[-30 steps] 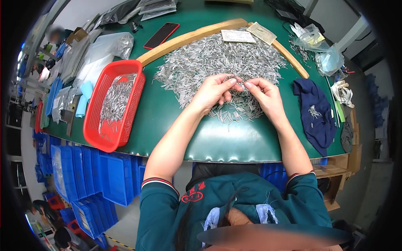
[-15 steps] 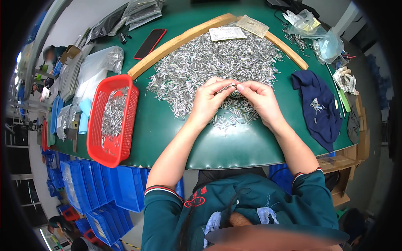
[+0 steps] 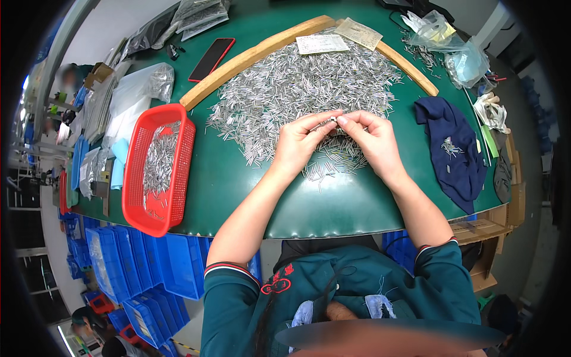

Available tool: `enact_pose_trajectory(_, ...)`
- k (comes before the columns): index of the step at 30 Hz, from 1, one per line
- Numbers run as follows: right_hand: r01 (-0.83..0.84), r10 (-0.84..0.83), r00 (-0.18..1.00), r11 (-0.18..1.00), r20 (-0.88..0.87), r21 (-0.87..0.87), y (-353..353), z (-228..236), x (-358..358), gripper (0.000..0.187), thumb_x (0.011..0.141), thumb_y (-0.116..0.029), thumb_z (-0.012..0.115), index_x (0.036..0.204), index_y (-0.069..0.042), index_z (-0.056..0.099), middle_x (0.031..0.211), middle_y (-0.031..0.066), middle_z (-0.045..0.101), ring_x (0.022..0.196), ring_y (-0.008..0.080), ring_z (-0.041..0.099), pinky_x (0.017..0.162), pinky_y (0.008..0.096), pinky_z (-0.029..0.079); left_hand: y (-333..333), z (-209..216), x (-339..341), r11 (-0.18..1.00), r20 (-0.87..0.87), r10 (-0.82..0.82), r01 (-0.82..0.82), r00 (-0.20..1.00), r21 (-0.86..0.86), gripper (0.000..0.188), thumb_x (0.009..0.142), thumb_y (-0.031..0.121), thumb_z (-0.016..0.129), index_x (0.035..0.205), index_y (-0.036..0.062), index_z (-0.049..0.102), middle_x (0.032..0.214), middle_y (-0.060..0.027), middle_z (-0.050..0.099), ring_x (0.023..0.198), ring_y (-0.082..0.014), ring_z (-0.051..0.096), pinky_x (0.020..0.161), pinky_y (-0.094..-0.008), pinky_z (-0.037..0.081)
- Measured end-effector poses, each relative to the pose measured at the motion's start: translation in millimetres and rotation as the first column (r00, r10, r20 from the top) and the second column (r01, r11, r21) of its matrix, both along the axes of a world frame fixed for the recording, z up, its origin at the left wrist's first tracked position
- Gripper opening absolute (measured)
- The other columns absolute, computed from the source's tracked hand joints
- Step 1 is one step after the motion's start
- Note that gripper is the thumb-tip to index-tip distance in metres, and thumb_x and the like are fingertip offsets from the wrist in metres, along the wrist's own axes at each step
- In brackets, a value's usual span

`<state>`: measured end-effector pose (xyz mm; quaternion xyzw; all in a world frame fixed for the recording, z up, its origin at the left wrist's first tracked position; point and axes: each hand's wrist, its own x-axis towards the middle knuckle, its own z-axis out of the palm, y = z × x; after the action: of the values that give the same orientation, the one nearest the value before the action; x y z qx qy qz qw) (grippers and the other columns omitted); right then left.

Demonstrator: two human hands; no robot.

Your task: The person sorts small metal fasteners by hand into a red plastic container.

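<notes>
A wide heap of small metal pins (image 3: 309, 80) is spread over the green tabletop (image 3: 321, 205). Above its near edge both hands meet, fingertip to fingertip. My left hand (image 3: 297, 140) is closed, pinching a few of the pins between thumb and fingers. My right hand (image 3: 373, 140) is closed too, its thumb and index finger at the end of those same pins; how many lie between them is too small to tell. To the left stands a red perforated plastic basket (image 3: 132, 172) with more pins lying in it.
Two wooden strips (image 3: 256, 53) border the heap at the back, with paper slips (image 3: 321, 44) on top. A phone (image 3: 212, 59) lies beyond the left strip. On the right, a navy cloth (image 3: 449, 172) bears some pins. Plastic bags (image 3: 467, 65) lie behind it; blue bins (image 3: 181, 268) stand below the table.
My right fingers have shifted slightly at the pins' end, with the index finger a little more raised. Both hands otherwise stay in place.
</notes>
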<state>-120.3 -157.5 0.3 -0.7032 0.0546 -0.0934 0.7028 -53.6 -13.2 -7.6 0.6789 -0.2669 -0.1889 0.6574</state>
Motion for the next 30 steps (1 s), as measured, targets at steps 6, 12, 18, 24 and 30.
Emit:
enact_pose_trajectory(6, 0.072, -0.06, 0.992, 0.992, 0.112, -0.108, 4.5, 0.0, -1.6, 0.016, 0.083, -0.013, 0.056, 0.088, 0.002, 0.062, 0.068, -0.0015, 0.059, 0.06, 0.0005, 0.047, 0.052, 0.0158, 0.036, -1.0, 3.1, -1.2, 0.993, -0.17, -0.021, 0.001, 0.985, -0.115, 0.023, 0.082, 0.007, 0.054, 0.105, 0.0041, 0.059, 0.094, -0.008, 0.062, 0.079, -0.0117, 0.059, 0.072, -0.0224, 0.048)
enact_pose_trajectory(12, 0.066, -0.052, 0.997, 0.95, 0.054, -0.304, 1.4, 5.9, -5.7, 0.019, 0.077, -0.021, 0.064, 0.084, -0.003, 0.064, 0.05, -0.0023, 0.049, 0.049, 0.0012, 0.04, 0.042, 0.0203, 0.032, -0.2, -5.2, -0.4, 0.999, 0.126, 0.038, -0.035, 0.991, -0.021, 0.026, 0.079, 0.006, 0.057, 0.105, 0.0078, 0.06, 0.092, -0.0074, 0.063, 0.078, -0.0133, 0.06, 0.07, -0.0243, 0.048)
enact_pose_trajectory(18, 0.135, -0.135, 0.99, 0.79, 0.045, -0.598, 4.2, 7.1, -4.1, 0.021, 0.073, -0.026, 0.068, 0.078, -0.007, 0.063, 0.047, -0.0007, 0.045, 0.045, 0.0029, 0.038, 0.041, 0.0219, 0.03, 0.6, -0.7, -6.7, 0.959, 0.659, 0.036, -0.212, 0.751, 0.189, 0.029, 0.075, 0.006, 0.058, 0.103, 0.0113, 0.06, 0.082, -0.0081, 0.062, 0.074, -0.0215, 0.06, 0.065, -0.0304, 0.048)
enact_pose_trajectory(24, -0.019, 0.02, 0.999, 0.999, 0.04, -0.044, -4.2, -10.3, 5.3, 0.022, 0.078, -0.025, 0.062, 0.078, -0.002, 0.063, 0.059, -0.0022, 0.055, 0.051, 0.0038, 0.046, 0.043, 0.0216, 0.035, 0.8, 7.9, -6.2, 0.912, 0.632, -0.182, -0.111, 0.753, 0.394, 0.034, 0.082, 0.016, 0.051, 0.115, 0.0071, 0.048, 0.077, -0.0079, 0.06, 0.072, -0.0238, 0.059, 0.062, -0.034, 0.047)
enact_pose_trajectory(30, -0.146, 0.357, 0.872, 0.843, -0.336, 0.517, -12.7, 2.4, 4.6, 0.016, 0.085, -0.021, 0.053, 0.079, -0.007, 0.055, 0.053, -0.008, 0.04, 0.044, -0.0012, 0.032, 0.036, 0.0149, 0.024, 7.7, 17.3, -7.9, 0.892, 0.51, -0.26, 0.002, 0.82, 0.452, 0.034, 0.088, 0.019, 0.044, 0.119, 0.0053, 0.044, 0.073, -0.0093, 0.057, 0.069, -0.0234, 0.058, 0.062, -0.0334, 0.045)
